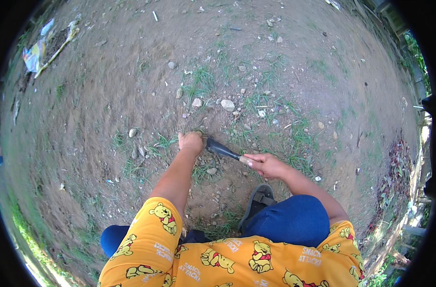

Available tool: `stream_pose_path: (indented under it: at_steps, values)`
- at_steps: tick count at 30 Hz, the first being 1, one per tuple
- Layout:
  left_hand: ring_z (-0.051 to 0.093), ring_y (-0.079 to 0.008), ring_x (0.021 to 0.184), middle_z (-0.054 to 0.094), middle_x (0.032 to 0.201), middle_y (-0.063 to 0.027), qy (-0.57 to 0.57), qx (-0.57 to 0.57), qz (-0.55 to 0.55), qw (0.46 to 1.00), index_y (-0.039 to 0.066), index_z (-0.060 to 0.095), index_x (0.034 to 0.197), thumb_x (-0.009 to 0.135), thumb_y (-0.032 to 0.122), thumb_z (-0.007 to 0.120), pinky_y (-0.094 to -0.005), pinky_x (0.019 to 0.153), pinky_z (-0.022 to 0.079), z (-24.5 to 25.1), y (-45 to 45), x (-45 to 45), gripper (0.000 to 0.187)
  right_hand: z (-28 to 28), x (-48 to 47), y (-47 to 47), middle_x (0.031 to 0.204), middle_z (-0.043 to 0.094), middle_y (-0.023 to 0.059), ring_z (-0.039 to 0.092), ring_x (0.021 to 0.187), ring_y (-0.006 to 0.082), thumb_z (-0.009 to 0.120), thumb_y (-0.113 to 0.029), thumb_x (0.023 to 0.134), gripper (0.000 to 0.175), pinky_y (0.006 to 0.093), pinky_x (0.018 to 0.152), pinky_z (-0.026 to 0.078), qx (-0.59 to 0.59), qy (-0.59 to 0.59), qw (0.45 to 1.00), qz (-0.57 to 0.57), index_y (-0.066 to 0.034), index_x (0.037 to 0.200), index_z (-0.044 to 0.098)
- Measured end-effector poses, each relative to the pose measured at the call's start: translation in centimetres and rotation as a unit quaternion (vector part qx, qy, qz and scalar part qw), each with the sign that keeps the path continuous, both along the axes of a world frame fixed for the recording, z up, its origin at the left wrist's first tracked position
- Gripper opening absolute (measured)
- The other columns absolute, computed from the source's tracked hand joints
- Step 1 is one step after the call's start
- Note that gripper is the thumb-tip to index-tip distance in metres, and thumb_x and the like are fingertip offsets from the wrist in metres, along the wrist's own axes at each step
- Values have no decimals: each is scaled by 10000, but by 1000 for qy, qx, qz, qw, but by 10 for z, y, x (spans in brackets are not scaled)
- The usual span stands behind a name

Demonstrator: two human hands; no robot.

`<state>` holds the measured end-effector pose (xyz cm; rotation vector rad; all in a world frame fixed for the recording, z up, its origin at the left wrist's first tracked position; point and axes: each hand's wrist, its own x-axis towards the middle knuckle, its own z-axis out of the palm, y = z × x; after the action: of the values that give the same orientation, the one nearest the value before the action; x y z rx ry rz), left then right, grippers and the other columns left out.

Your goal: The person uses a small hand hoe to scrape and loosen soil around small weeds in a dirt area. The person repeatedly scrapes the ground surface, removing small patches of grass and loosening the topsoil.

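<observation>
My right hand point(266, 165) is closed around the wooden handle of a hand trowel point(222, 149) with a dark metal blade. The blade points left, its tip close beside my left hand point(192, 141). That hand is low at the soil, its fingers turned down and mostly hidden, so I cannot tell whether they grip anything. Small tufts of green grass point(163, 140) grow just left of it. A pale stone point(227, 105) and a smaller light stone point(197, 102) lie on the dirt beyond both hands.
Grass patches point(300, 136) and pebbles dot the bare soil. A crumpled plastic wrapper point(34, 57) and a pale stick point(56, 53) lie at the far left. Dry leaves point(399, 165) are heaped along the right edge. My sandalled foot point(259, 201) stands near my right hand.
</observation>
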<state>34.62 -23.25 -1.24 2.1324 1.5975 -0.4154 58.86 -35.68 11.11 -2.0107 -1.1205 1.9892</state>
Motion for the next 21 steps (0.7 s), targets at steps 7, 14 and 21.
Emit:
stream_pose_path:
  at_steps: [7,14,21]
  values:
    - [606,-273,1036,671,1026,-109,-44,-11,54,998,132,648,1019,880,241,508,-502,994,315,-8,0,0,225,-13,-9,8,727,583,19,522,601,110,575,-334,923,424,296,564,448,107,-98,983,110,-283,1338,504]
    - [606,-304,1009,662,1024,-132,-167,-29,227,959,109,632,1018,887,273,526,-472,938,380,-23,3,-34,236,12,-16,16,892,659,71,582,719,147,551,-352,924,410,321,705,468,147,-166,960,170,-305,1330,507]
    - [604,-301,950,644,939,-124,-78,71,36,994,124,535,1099,903,249,489,-449,909,385,-4,-18,-18,237,-17,-3,13,1002,667,101,617,873,189,550,-323,929,403,311,825,461,139,-78,986,52,-235,1321,523]
